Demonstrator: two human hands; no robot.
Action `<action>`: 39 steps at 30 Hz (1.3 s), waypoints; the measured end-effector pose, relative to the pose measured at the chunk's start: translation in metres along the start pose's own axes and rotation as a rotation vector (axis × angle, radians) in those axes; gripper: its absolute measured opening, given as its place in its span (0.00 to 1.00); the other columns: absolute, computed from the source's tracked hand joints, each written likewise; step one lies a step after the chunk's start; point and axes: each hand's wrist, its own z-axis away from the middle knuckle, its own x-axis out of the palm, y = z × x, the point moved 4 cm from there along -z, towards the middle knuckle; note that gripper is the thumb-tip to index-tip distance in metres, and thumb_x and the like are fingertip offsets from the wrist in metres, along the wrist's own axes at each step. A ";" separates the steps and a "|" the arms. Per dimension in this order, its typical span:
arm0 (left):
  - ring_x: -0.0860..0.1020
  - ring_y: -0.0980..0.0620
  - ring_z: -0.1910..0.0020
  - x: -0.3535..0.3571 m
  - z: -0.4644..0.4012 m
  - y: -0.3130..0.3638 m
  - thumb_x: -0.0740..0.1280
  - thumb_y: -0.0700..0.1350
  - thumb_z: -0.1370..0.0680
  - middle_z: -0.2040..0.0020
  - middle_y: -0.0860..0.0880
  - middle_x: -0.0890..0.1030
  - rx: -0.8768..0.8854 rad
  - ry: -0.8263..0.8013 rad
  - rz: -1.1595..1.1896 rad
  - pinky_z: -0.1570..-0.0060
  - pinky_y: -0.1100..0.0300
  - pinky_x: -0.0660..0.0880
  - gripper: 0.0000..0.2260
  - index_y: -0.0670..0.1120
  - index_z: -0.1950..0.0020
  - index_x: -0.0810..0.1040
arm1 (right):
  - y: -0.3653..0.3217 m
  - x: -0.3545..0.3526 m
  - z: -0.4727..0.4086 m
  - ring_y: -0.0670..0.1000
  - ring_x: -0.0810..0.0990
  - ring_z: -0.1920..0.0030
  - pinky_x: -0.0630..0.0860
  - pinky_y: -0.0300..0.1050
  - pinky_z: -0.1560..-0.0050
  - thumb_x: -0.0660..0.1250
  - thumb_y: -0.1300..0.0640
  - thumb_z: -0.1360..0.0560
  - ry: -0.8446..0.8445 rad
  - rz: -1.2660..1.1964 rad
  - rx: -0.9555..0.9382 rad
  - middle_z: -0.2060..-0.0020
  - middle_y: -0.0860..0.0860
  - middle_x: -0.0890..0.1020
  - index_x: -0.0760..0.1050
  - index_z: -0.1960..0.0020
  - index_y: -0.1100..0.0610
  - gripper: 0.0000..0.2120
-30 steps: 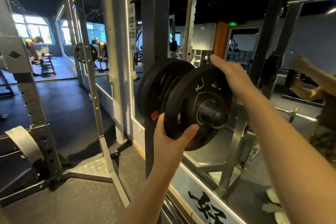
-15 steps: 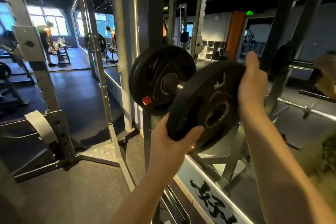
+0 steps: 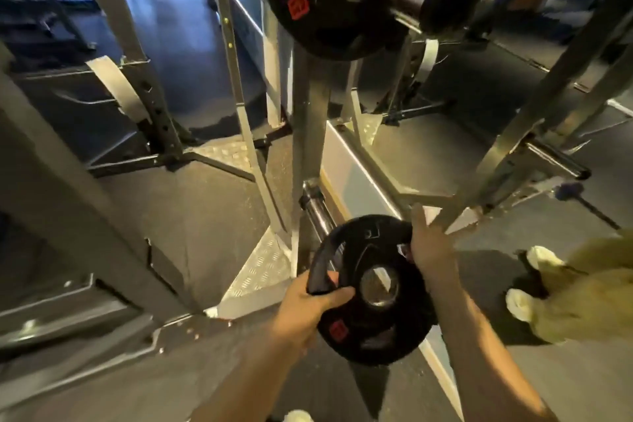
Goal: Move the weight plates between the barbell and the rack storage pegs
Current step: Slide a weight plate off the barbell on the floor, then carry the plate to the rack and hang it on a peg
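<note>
left hand [image 3: 310, 310] gripping, right hand [image 3: 432, 250] gripping

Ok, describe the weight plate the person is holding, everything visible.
The weight plate is a round black disc, rubber-coated by its look, with a shiny metal-lined centre hole, grip cutouts near the rim and a small red label low on its face. It is held low, face tilted up toward the camera, just in front of a low storage peg. The left hand grips through a cutout; the right hand holds the upper rim.

Weight plate [image 3: 373, 288] now off peg, lowered.
</note>
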 end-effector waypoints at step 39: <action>0.82 0.41 0.52 -0.507 0.670 -0.321 0.63 0.58 0.22 0.52 0.41 0.85 0.091 1.531 1.377 0.52 0.50 0.77 0.20 0.43 0.45 0.81 | 0.054 0.576 0.820 0.49 0.69 0.77 0.67 0.35 0.74 0.69 0.49 0.25 -1.751 1.142 -0.317 0.78 0.52 0.72 0.70 0.70 0.57 0.19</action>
